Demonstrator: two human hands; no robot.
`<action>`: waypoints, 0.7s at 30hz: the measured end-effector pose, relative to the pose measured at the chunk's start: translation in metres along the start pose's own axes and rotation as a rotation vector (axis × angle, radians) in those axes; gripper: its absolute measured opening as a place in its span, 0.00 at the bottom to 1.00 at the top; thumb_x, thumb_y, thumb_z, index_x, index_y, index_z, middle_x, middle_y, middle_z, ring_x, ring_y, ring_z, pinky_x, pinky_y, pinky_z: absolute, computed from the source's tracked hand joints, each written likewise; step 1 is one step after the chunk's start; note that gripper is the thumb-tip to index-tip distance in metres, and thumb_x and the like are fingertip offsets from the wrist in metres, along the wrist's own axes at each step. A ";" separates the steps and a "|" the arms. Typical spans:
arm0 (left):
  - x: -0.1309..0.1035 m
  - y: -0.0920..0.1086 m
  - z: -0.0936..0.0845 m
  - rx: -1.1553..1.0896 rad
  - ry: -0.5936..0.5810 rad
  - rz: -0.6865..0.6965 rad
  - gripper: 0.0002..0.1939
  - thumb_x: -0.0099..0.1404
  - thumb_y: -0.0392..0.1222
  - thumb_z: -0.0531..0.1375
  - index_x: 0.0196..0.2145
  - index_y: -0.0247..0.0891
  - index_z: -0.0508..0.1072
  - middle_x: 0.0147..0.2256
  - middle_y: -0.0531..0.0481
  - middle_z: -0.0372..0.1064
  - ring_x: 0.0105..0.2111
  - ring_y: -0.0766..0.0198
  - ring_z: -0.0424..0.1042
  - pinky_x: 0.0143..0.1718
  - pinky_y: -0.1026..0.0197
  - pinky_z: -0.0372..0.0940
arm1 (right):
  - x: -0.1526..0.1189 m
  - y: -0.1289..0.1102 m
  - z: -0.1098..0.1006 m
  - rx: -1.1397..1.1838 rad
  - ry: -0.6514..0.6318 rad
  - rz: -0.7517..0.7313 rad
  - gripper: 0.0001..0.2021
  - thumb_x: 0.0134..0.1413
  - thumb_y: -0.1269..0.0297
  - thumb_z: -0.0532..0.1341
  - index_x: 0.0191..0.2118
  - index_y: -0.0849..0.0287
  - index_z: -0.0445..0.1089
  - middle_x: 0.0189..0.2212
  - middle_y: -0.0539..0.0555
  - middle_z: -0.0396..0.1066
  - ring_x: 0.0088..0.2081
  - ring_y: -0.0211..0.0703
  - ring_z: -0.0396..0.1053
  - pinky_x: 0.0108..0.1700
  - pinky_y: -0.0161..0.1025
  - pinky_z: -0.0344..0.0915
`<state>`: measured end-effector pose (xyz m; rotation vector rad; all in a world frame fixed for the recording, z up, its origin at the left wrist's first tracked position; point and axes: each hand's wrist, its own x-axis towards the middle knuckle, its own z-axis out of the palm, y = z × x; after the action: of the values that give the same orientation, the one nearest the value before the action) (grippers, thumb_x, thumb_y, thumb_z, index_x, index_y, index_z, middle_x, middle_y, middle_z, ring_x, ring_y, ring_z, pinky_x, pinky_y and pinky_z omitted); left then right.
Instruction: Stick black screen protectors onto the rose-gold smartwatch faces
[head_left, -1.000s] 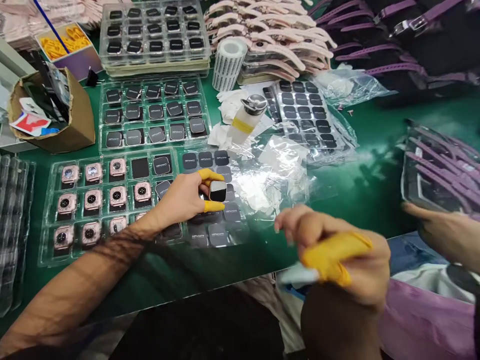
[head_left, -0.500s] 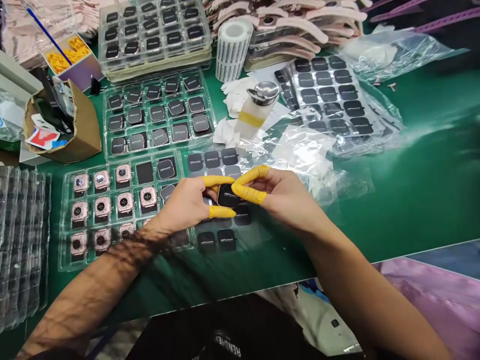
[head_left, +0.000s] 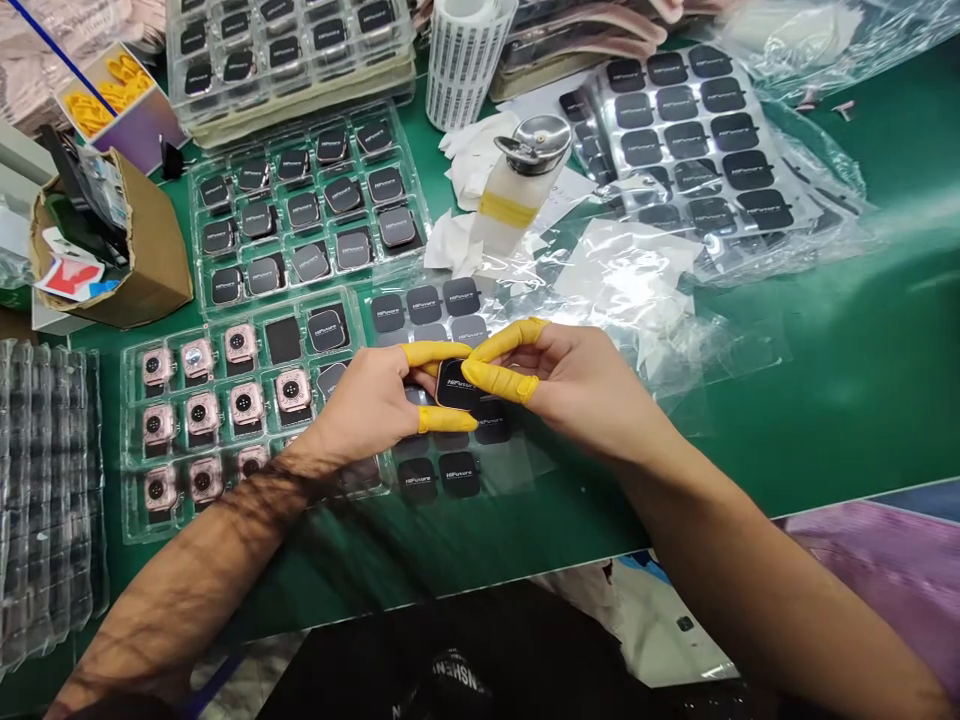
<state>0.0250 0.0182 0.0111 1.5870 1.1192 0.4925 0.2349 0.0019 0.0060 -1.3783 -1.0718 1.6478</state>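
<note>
Between the thumb and fingers of my left hand (head_left: pixel 367 400), closed on its edges, is a square smartwatch body (head_left: pixel 452 388) with its black face upward and "HiFuture" printed across it. Yellow finger cots sheathe the thumb and finger tips of both hands. My right hand (head_left: pixel 566 375) is closed in a pinch at the right edge of the face, on the black screen film; the exact spot is hidden by the fingertips. Under the hands lies a clear sheet of black HiFuture films (head_left: pixel 459 474). To the left, a clear tray (head_left: pixel 135 440) holds pink watch bodies, most with their backs up.
Behind stands another tray of black-faced watches (head_left: pixel 304 210), with stacked trays (head_left: pixel 292 45) beyond. A pump bottle (head_left: pixel 517 190), label roll (head_left: pixel 465 70) and film sheets (head_left: pixel 686 140) stand or lie behind the hands. Left are a cardboard box (head_left: pixel 154 240) and empty trays (head_left: pixel 49 500).
The view has shifted slightly, so the things at the back sit higher in the picture. Both hands keep the same hold on the smartwatch and film.
</note>
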 end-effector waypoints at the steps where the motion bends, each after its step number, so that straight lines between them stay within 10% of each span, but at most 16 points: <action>1: 0.000 0.000 0.000 0.001 0.002 -0.004 0.34 0.52 0.55 0.78 0.54 0.40 0.82 0.36 0.48 0.80 0.36 0.58 0.77 0.43 0.55 0.73 | 0.000 -0.001 0.000 0.003 -0.003 -0.001 0.17 0.34 0.57 0.81 0.32 0.53 0.81 0.31 0.50 0.82 0.37 0.45 0.79 0.39 0.40 0.77; 21: 0.001 -0.002 0.000 0.037 -0.010 -0.024 0.35 0.52 0.55 0.78 0.56 0.41 0.81 0.35 0.48 0.79 0.35 0.58 0.76 0.40 0.57 0.73 | 0.000 0.001 0.000 -0.059 0.016 -0.034 0.18 0.36 0.51 0.80 0.32 0.53 0.81 0.31 0.50 0.81 0.35 0.45 0.78 0.41 0.43 0.78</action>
<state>0.0246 0.0185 0.0092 1.6051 1.1447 0.4500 0.2345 0.0019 0.0052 -1.4012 -1.1365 1.5899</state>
